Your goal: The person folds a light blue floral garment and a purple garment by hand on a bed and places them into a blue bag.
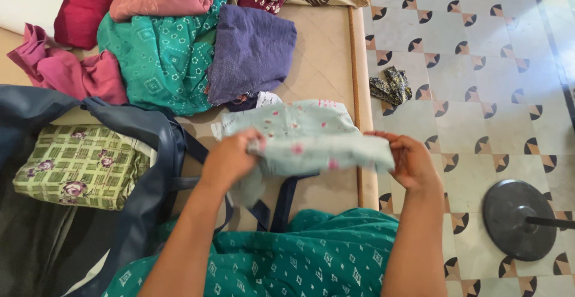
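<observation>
Beige quilted bedding [317, 69] covers the raised surface that fills the left two-thirds of the view, ending at a wooden edge beside a patterned tile floor [479, 93]. At far left a dark blue bag [150, 147] gapes open, its lower part cut off by the frame; inside lies a folded green checked cloth with purple flowers [78, 165], and whatever sits under it is lost in shadow. Above the bag, a heap of clothes spreads along the top: a pink garment [66, 72], a teal printed piece [159, 63], and a purple cloth [251, 48], with more fabrics cropped at the upper edge. A small white tag [268, 99] peeks out beneath the purple cloth, too small to make out. The left hand [230, 159] has its fingers curled and closed around one end of a pale green floral garment [311, 141], which is held just above the bedding near the edge. The right hand [410, 162] pinches the garment's other end between thumb and fingers. On the floor lies a small dark crumpled cloth [390, 86], and a black round stand base [515, 219] sits at lower right, its pole cut off.
</observation>
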